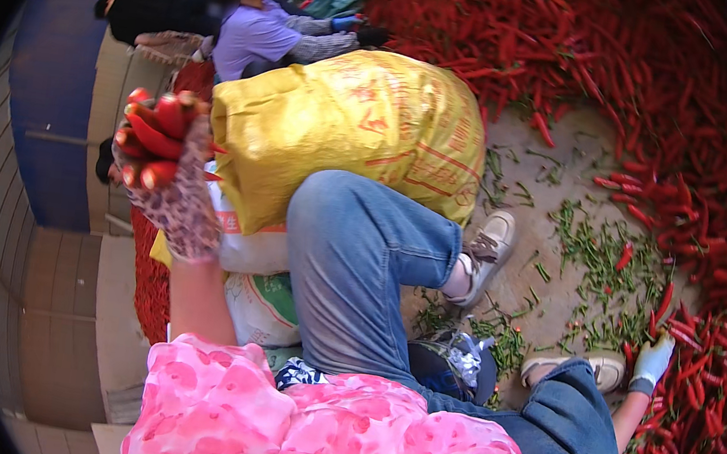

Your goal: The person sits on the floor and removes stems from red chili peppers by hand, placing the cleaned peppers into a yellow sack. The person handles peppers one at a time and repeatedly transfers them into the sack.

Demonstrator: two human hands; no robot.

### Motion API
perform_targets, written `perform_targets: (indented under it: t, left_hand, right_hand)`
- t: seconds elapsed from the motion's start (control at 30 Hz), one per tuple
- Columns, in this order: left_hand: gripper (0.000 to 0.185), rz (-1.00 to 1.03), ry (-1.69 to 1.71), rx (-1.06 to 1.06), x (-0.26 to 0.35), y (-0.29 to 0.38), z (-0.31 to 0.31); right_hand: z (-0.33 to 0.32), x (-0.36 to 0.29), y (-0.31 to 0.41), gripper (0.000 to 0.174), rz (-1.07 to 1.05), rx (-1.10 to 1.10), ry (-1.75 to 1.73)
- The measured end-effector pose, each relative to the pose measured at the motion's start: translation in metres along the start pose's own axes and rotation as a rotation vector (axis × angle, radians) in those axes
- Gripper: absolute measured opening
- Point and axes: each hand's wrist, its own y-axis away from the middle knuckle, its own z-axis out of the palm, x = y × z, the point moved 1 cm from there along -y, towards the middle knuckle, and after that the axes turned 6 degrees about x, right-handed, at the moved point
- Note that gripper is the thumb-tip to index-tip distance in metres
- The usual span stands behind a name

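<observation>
My left hand (170,196), in a leopard-print glove, is raised at the left beside the yellow woven sack. It grips a bunch of red chili peppers (165,124), their blunt, stemless ends showing. My right hand (653,361), in a white glove with a grey cuff, reaches down to the edge of the chili pile (706,378) at the right. Its fingertips are at a single red chili pepper (665,301) with a green stem. Whether they grip it is too small to tell. Loose green stems (604,263) lie scattered on the floor between my shoes and the pile.
A full yellow woven sack (348,130) bearing writing leans by my bent knee (334,244). White sacks (258,309) lie beneath it. A dark bag (455,367) sits between my legs. A person in a purple shirt (254,36) works beyond the sack, with another person in black (158,11) behind.
</observation>
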Motion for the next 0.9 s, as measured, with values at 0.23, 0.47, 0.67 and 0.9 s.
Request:
perform_targets:
  t: [0.23, 0.47, 0.67, 0.9]
  left_hand:
    - [0.087, -0.045, -0.870, -0.332, -0.179, -0.058, -0.124]
    - [0.040, -0.171, 0.430, -0.730, 0.002, 0.134, 0.143]
    - [0.062, 0.667, 0.341, -1.567, 0.099, 0.356, 0.259]
    - [0.017, 0.965, 0.290, -1.700, 0.073, 0.416, 0.280]
  right_hand:
    - [-0.021, -0.007, 0.002, 0.034, 0.111, -0.041, -0.226]
    - [-0.124, -0.048, -0.012, 0.039, 0.390, 0.185, -0.724]
    - [-0.140, -0.151, -0.003, 0.038, 0.147, -0.324, -0.987]
    - [-0.134, -0.131, 0.022, 0.042, 0.100, -0.561, -0.487]
